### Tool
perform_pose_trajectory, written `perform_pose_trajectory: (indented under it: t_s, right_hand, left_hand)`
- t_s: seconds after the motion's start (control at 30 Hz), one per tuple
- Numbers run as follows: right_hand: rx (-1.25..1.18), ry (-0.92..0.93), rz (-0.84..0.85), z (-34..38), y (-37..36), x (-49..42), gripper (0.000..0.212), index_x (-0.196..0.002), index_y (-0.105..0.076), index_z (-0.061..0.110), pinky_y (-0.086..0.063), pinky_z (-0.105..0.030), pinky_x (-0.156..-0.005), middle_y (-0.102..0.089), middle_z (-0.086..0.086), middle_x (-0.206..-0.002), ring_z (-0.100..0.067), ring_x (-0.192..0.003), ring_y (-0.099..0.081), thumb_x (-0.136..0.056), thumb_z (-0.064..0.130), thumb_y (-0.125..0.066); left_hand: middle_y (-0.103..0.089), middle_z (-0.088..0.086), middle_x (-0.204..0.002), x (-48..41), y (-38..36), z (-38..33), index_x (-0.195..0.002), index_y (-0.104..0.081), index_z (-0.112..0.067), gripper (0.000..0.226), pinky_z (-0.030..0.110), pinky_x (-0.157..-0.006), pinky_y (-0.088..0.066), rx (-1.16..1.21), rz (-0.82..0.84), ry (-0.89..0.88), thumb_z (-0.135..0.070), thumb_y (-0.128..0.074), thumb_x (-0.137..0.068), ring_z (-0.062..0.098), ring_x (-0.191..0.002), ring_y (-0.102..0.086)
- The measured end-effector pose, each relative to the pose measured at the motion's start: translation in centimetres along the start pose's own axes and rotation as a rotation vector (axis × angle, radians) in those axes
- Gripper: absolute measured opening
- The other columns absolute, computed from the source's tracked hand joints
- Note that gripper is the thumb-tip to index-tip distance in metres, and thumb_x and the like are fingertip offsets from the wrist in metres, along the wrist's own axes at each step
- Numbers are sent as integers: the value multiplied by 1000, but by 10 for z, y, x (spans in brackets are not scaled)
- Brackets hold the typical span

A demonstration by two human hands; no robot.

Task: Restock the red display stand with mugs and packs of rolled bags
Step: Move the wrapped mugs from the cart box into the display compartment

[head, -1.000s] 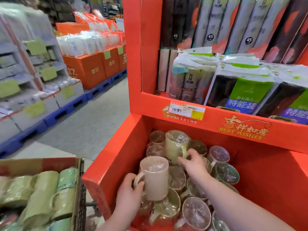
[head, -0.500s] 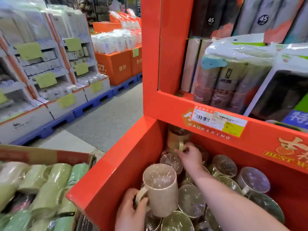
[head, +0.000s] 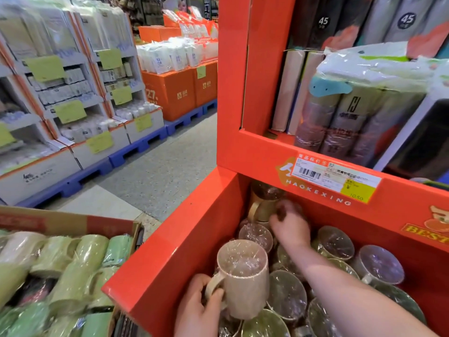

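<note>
At the stand (head: 170,251) near wall, left hand (head: 196,307) grips upright beige mug (head: 243,280) by its handle; right hand (head: 290,224), farther back, meets corner mug (head: 263,205), grasp unclear.

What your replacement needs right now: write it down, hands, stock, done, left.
Left hand grips a beige mug by its handle above the red stand's lower bin.
Right hand is on a tan mug in the bin's back left corner; grip unclear.
Done: bin holds many wrapped mugs; packs of rolled bags stand on the shelf above.
Left: set both mugs, then unload the boxed green mugs.
</note>
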State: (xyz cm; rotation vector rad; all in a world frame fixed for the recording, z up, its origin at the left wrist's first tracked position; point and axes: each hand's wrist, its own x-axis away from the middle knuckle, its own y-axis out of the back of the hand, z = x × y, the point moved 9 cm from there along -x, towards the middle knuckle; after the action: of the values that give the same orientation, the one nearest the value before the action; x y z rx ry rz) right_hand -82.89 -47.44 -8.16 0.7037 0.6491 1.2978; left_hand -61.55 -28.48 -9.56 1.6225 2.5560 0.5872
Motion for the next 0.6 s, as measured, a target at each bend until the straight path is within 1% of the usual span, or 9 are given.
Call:
perform_pose_trajectory:
  t_s: [0.07,0.13,0.23,0.3,0.4,0.47,0.53,0.57,0.6]
  right_hand:
    - [84,-2,1,2,11,-7,49,-132,-47,17,-40,-41,-102,-46,-13,-137,-33,-128,-43,-86,22,-63]
    - [106,6,76,6,7,-16,57,-139,-41,21,-38,-43,-105,-39,-12,-144,-33,-132,-38,-87,25,-64]
    - [120,33,109,9,-2,-25,48,-131,-52,27,-41,-43,-102,-47,-9,-137,-31,-126,-45,-86,30,-67]
    - [128,2,100,6,-6,-26,46,-129,-54,27,-42,-44,-101,-47,-9,-134,-31,-123,-47,-86,34,-67]
    - [124,0,94,7,-9,-24,52,-134,-49,28,-40,-43,-102,-39,-11,-139,-34,-126,-45,-86,34,-67]
    - [84,1,110,6,-11,-21,62,-140,-40,28,-39,-45,-104,-35,-13,-143,-37,-129,-42,-85,34,-68]
    - [58,12,85,2,-6,-12,72,-144,-33,24,-37,-47,-105,-32,-15,-146,-39,-131,-38,-83,36,-69]
    - [32,39,52,3,1,-6,69,-142,-35,22,-37,-47,-105,-36,-15,-144,-38,-131,-40,-83,37,-68]
    - [-26,72,33,5,9,1,61,-138,-42,21,-39,-44,-103,-44,-13,-138,-35,-128,-44,-85,37,-67]
  left_hand:
    - [-55,-5,-52,-1,-2,2,-71,-57,-20,21,8,-51,-39,-4,7,4,-5,-68,-80,-1,-47,-50]
    - [-55,-6,-51,-1,-3,1,-72,-57,-20,19,8,-51,-39,3,8,-1,-6,-67,-81,-1,-47,-50]
    - [-54,-6,-53,-1,-4,2,-73,-58,-20,17,9,-51,-39,3,12,-1,-9,-67,-81,-1,-49,-49]
    - [-55,-6,-54,-3,-6,5,-71,-57,-22,18,11,-52,-39,-4,18,1,-10,-67,-81,1,-50,-49]
    - [-59,-2,-57,-9,-6,7,-70,-56,-21,20,12,-53,-38,-19,21,-13,-7,-67,-80,2,-52,-50]
    - [-61,4,-59,-11,-8,5,-72,-57,-19,20,11,-52,-39,-17,37,-16,-4,-66,-81,0,-50,-51]
    - [-59,2,-60,-12,-9,1,-76,-58,-14,16,10,-52,-40,5,49,-13,-2,-65,-83,-5,-47,-53]
    - [-58,1,-60,-12,-10,-2,-77,-57,-13,14,10,-53,-43,14,50,-14,-2,-64,-83,-6,-48,-54]
    - [-58,0,-61,-12,-12,-4,-77,-57,-13,14,13,-58,-47,26,54,-21,-2,-64,-83,-5,-49,-56]
